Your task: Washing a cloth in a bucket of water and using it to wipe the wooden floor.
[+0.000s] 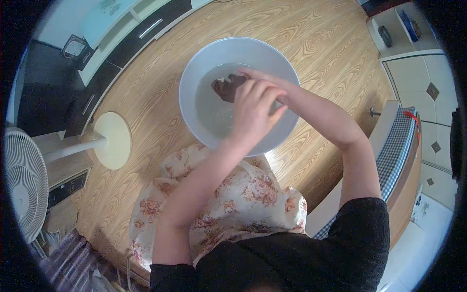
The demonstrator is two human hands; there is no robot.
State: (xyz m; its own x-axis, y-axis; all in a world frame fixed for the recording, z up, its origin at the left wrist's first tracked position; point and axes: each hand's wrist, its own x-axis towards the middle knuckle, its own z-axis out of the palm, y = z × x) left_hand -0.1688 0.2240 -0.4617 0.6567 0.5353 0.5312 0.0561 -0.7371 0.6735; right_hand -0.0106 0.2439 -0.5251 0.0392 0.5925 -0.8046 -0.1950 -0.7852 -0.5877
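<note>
A wide pale basin (204, 51) holds cloudy water (215, 116). A dark brown wet piece of cloth (227, 89) lies bunched at the water's surface, partly covered by my hands. My left hand (255, 100) is above the basin, fingers curved and thumb apart, close to my right wrist; nothing shows in its grasp. Whether it touches the wrist is not clear. Reaching in from the right, my right hand (251, 73) is at the cloth with one finger stretched out. Most of that hand is hidden behind the left, so its grip cannot be seen.
Flower-patterned fabric (233, 197) covers my lap, against the basin's near side. A white standing fan (25, 186) with a round base (113, 140) is at left. To the right runs a bench with a checked cover (396, 146); dark-fronted cabinets (135, 43) line the upper left.
</note>
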